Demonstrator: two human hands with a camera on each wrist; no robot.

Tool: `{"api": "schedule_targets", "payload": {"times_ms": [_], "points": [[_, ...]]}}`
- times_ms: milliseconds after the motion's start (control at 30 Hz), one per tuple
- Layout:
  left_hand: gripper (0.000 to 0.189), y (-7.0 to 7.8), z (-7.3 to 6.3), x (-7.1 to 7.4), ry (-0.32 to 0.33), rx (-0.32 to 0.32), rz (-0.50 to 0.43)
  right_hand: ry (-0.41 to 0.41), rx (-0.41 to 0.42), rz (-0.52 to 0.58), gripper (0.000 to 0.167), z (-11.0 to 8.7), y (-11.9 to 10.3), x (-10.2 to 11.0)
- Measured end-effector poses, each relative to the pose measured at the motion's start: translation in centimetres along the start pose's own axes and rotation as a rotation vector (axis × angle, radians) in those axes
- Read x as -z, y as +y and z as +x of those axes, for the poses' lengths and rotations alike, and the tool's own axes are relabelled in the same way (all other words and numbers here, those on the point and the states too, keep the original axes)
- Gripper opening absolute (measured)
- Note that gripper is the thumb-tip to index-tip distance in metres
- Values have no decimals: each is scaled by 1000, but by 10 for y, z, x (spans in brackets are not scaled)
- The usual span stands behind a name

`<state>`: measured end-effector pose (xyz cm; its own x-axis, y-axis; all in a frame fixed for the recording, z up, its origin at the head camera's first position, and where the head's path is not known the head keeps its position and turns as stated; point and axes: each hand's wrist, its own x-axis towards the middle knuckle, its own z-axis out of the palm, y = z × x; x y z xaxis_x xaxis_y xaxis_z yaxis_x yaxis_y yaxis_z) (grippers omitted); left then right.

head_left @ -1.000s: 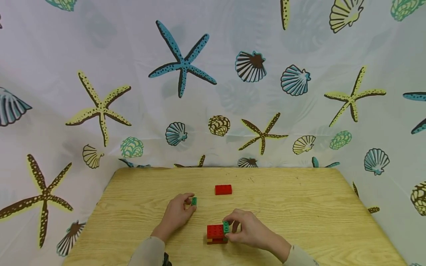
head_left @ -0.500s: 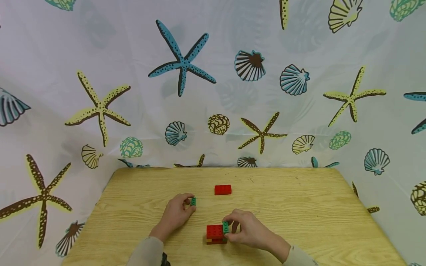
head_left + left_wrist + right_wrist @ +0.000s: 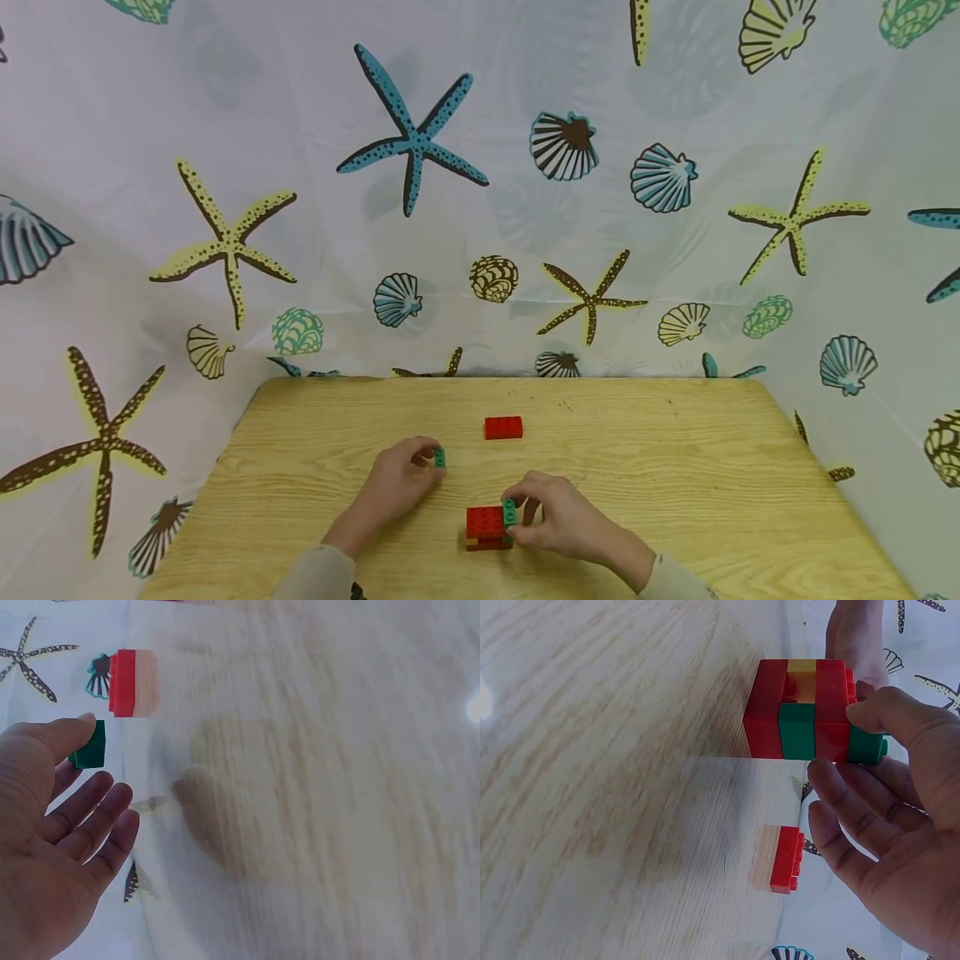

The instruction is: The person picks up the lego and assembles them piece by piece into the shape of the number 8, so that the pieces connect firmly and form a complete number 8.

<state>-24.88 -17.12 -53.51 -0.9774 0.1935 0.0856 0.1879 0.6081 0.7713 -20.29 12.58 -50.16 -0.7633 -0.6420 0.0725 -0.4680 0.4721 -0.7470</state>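
My left hand (image 3: 397, 477) pinches a small green toy brick (image 3: 439, 457) between thumb and finger, its other fingers loosely bent in the left wrist view. My right hand (image 3: 566, 517) grips another green brick (image 3: 865, 745) by its sides, at the right end of a stack's top. That stack stands on the table and is built in layers: a red brick (image 3: 766, 712) at the bottom, a green brick (image 3: 797, 732) and a yellow brick (image 3: 802, 675) with a gap between them, then a red brick (image 3: 483, 522) above.
A loose red brick (image 3: 503, 428) lies farther back on the wooden table (image 3: 675, 467), beyond the stack. Behind and at both sides hangs a white cloth (image 3: 480, 225) printed with starfish and shells.
My left wrist has shifted slightly left and toward me, while the green brick in that hand has barely moved. The right hand stays on the stack's green brick.
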Motion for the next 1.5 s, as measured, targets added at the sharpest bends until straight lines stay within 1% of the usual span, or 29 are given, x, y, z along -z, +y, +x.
{"api": "schedule_targets", "payload": {"times_ms": [167,367,533,733,933,1100,1200,1500], "points": [[34,10,-4,3,-32,-39,-8,-2,-3,2,33,1,0,0],[35,20,-10,7,-73,-56,2,-3,-7,3,32,0,-1,0],[32,25,-14,9,-82,-94,25,-6,-8,9,31,1,-1,0],[29,29,-20,12,-110,-118,8,-9,-6,5,33,1,0,0],[28,37,-25,14,-133,-158,-3,-8,-7,2,33,2,0,0],[28,43,-28,14,-160,-193,-37,-2,-4,-8,33,3,0,0],[28,45,-28,13,-176,-207,-42,-1,-4,-8,33,3,1,0],[28,51,-32,9,-203,-243,-70,2,-5,-6,32,1,0,0]]}}
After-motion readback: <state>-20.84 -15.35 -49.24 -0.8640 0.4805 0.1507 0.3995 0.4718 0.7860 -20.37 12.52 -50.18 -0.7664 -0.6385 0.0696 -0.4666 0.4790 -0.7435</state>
